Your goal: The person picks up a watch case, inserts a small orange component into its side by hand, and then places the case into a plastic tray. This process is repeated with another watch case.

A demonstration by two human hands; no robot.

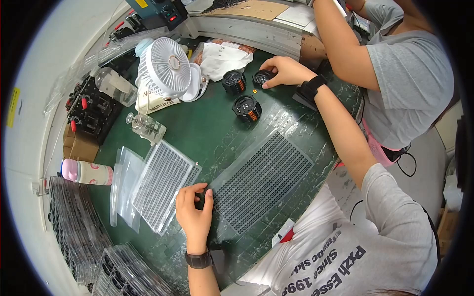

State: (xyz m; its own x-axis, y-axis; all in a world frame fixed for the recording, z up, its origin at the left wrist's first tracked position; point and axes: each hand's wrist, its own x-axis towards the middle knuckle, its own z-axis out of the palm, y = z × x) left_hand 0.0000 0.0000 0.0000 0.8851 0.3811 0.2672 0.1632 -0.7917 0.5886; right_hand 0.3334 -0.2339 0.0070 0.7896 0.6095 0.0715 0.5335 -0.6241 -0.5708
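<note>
1. I see the left hand [195, 207] low in the head view. Its fingers are curled together over the near corner of a clear tray [261, 182], which lies flat on the green mat [212, 128] and is filled with rows of tiny black parts. I cannot tell whether it pinches a part or only rests there
2. The right hand [284, 71] is stretched far forward, its fingertips closed around a black round case [261, 77] at the back of the mat
3. I judge the case light, rigid and easy to grip by its rim. The tray looks thin and bendy (lift one corner and the parts could spill), so I would hold it by two edges and keep it level
4. Two more black cases with orange marks [233, 81] [247, 107] sit just beside the held one, with a small yellow bit [255, 91] between them
5. A white grid tray [160, 185] lies just left of the left hand. Behind it are a small glass bottle [145, 127] and a white fan [165, 66]
6. A co-worker's arm [340, 44] hangs near the right hand, crowding that corner
</note>
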